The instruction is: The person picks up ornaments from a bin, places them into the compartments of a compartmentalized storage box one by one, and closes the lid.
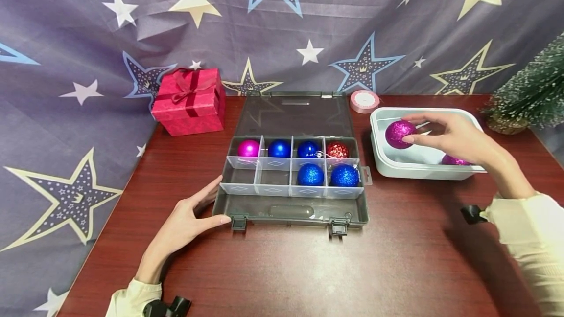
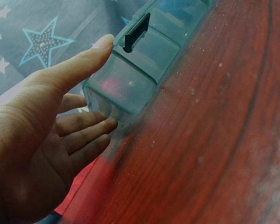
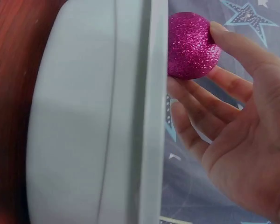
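My right hand (image 1: 458, 138) pinches a magenta glitter Christmas bauble (image 1: 400, 134) between thumb and fingers, above the left part of a white plastic tub (image 1: 423, 172). Another magenta glitter bauble (image 1: 456, 160) lies in the tub, partly hidden by the wrist. My left hand (image 1: 187, 219) rests at the near left corner of a grey, lidded compartment box (image 1: 260, 212), its thumb on the front edge and its fairly straight fingers along the side. The back row holds a pink bauble (image 1: 248, 148), two blue ones and a red one (image 1: 338, 150); two blue glitter baubles (image 1: 310, 174) sit front right.
Behind the box, its lid (image 1: 295, 116) stands raised. A red gift box (image 1: 189, 104) is at the back left, a pink ribbon roll (image 1: 364, 101) behind the tub's left corner, and a small frosted tree (image 1: 528, 87) at the right. A star-patterned cloth hangs behind the table.
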### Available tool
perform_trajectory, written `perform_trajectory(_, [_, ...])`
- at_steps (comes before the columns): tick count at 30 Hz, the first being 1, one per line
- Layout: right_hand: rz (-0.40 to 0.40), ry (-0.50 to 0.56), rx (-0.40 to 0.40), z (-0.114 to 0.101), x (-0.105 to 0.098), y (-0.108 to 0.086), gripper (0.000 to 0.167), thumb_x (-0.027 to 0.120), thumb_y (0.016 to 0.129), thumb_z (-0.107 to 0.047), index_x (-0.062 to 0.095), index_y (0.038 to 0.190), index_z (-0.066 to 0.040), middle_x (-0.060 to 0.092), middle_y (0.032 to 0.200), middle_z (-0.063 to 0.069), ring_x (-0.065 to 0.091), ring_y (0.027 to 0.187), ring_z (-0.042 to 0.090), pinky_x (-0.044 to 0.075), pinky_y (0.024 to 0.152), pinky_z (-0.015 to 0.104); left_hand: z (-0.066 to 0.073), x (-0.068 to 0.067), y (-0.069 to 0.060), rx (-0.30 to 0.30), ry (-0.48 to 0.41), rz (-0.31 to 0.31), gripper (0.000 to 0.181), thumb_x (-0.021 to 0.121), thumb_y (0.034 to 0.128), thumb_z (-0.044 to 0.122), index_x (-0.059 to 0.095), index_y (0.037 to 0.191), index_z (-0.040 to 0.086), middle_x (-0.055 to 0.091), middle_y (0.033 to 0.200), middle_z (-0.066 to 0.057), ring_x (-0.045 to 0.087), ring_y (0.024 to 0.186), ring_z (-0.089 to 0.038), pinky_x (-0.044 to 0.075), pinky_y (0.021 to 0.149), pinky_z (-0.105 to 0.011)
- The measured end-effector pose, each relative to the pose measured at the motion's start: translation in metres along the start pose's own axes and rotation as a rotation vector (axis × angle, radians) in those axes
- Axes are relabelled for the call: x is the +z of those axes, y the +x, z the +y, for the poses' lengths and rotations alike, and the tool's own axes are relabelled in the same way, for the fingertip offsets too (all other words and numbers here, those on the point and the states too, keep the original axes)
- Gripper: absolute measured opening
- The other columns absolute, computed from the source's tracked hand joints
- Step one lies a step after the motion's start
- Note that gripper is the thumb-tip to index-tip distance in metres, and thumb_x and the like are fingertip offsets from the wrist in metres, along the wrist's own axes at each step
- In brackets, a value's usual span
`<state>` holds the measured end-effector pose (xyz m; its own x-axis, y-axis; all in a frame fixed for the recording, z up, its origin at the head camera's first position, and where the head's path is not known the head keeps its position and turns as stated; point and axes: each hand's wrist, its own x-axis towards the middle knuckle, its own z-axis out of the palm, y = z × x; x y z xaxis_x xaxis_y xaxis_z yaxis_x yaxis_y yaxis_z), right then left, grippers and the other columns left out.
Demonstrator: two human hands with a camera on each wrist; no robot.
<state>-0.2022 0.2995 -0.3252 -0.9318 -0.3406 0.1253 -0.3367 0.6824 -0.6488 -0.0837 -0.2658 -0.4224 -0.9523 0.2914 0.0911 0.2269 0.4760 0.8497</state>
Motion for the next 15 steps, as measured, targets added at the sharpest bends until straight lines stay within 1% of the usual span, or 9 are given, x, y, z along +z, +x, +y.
perform_trajectory(5, [0.007, -0.002, -0.016, -0.01, 0.004, 0.003, 0.045, 0.085, 0.089, -0.02, 0.072, 0.132, -0.019, 0.074, 0.12, 0.009, 0.067, 0.092, -0.002, 0.048, 0.073, 0.012, 0.0, 0.0, 0.0, 0.004, -0.003, -0.001, 0.087, 0.087, 0.0866, 0.017, 0.042, 0.16, 0.023, 0.062, 0.142, -0.009, 0.06, 0.129, -0.026, 0.04, 0.104, -0.013])
perform_trajectory(8, [0.005, 0.012, -0.015, -0.016, 0.007, 0.005, 0.044, 0.084, 0.09, -0.022, 0.072, 0.132, -0.021, 0.074, 0.119, 0.005, 0.067, 0.091, 0.002, 0.048, 0.072, 0.015, 0.0, 0.0, 0.0, 0.004, 0.005, -0.001, 0.086, 0.087, 0.0868, 0.018, 0.042, 0.16, 0.023, 0.062, 0.142, -0.01, 0.06, 0.128, -0.027, 0.04, 0.104, -0.013])
perform_trajectory(10, [0.0, 0.039, -0.011, -0.02, 0.01, 0.007, 0.043, 0.083, 0.091, -0.021, 0.072, 0.132, -0.02, 0.074, 0.119, 0.005, 0.068, 0.091, 0.004, 0.049, 0.072, 0.016, 0.001, 0.0, 0.001, 0.005, 0.009, 0.0, 0.086, 0.087, 0.087, 0.018, 0.042, 0.16, 0.023, 0.062, 0.142, -0.01, 0.06, 0.128, -0.027, 0.04, 0.104, -0.012])
perform_trajectory(15, [-0.027, 0.118, -0.015, -0.028, 0.02, 0.012, 0.045, 0.08, 0.093, -0.015, 0.068, 0.137, -0.015, 0.071, 0.124, 0.01, 0.068, 0.096, 0.003, 0.051, 0.077, 0.015, 0.001, 0.0, 0.0, 0.006, 0.001, -0.002, 0.086, 0.087, 0.0871, 0.017, 0.042, 0.16, 0.022, 0.062, 0.142, -0.01, 0.06, 0.129, -0.027, 0.04, 0.104, -0.013])
